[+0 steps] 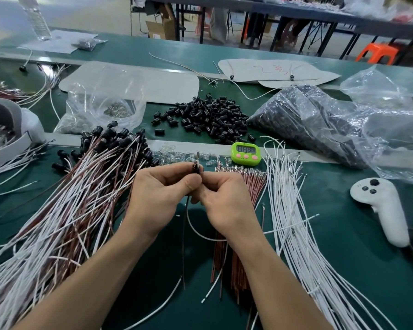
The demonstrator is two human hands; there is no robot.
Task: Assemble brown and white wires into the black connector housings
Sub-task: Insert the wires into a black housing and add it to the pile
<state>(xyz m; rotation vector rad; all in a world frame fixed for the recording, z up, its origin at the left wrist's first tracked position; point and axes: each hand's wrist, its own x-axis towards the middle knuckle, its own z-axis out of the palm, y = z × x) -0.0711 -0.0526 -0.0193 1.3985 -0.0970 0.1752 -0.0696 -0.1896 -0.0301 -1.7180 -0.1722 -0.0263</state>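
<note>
My left hand (163,194) pinches a small black connector housing (196,168) between thumb and forefinger, over the middle of the table. My right hand (222,201) meets it from the right and pinches the wires just below the housing. A brown wire (183,246) and a white wire (196,231) hang down from between my hands. Loose brown wires (227,270) lie under my right wrist, loose white wires (296,234) to their right. Finished assemblies (81,186) are heaped at the left. A pile of empty black housings (210,117) lies behind.
A green timer (246,153) stands just behind my hands. At the right lie a white handheld controller (382,206) and a clear bag of black housings (308,120). Another clear bag (100,108) sits at the back left, small clear bulbs (174,154) near the timer.
</note>
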